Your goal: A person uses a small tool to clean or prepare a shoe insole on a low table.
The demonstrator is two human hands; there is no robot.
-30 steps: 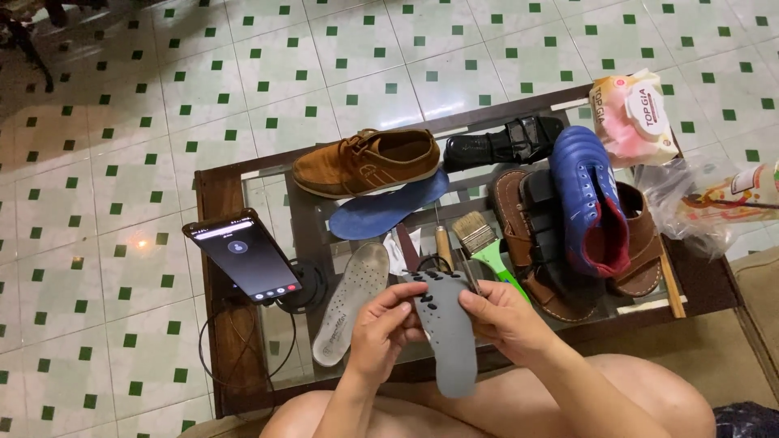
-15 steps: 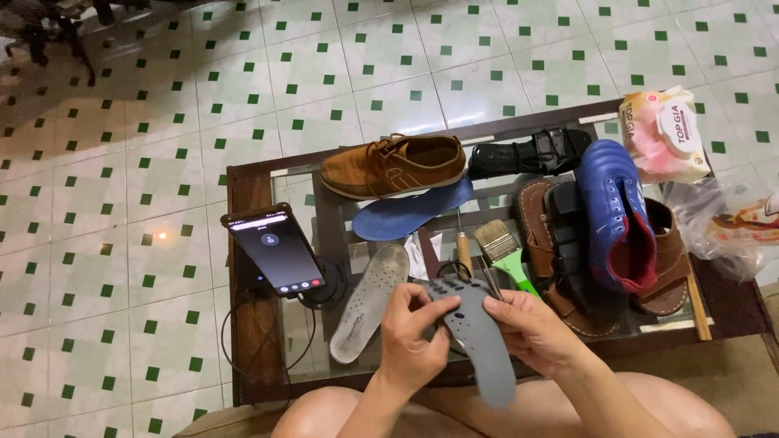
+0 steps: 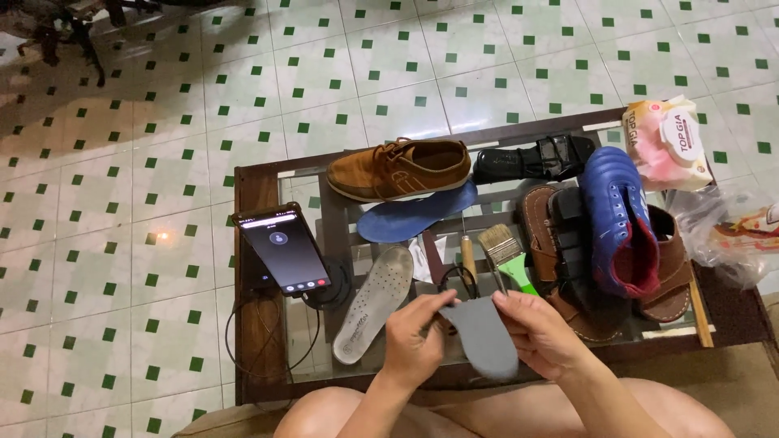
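Observation:
Both my hands hold a grey shoe insole (image 3: 485, 341) above the near edge of a low glass-topped table (image 3: 253, 195). My left hand (image 3: 415, 337) pinches its left edge near the top. My right hand (image 3: 544, 332) grips its right side. Black scissors (image 3: 459, 280) lie on the glass just beyond the insole. A whitish insole (image 3: 373, 316) lies to the left of my hands, and a blue insole (image 3: 418, 215) lies further back under a brown lace-up shoe (image 3: 398, 168).
A phone (image 3: 281, 250) leans on a stand at the left, its cable hanging off the table. A green-handled brush (image 3: 507, 255), brown sandals (image 3: 560, 251), a blue shoe (image 3: 617, 215), a black sandal (image 3: 535, 158), a tissue pack (image 3: 665, 142) and a plastic bag (image 3: 734, 227) fill the right side. My bare knees sit below.
The camera has shifted, so the table sits further right and lower. My hands have turned the grey insole; its smooth side now faces up and the left fingers have moved to its upper edge.

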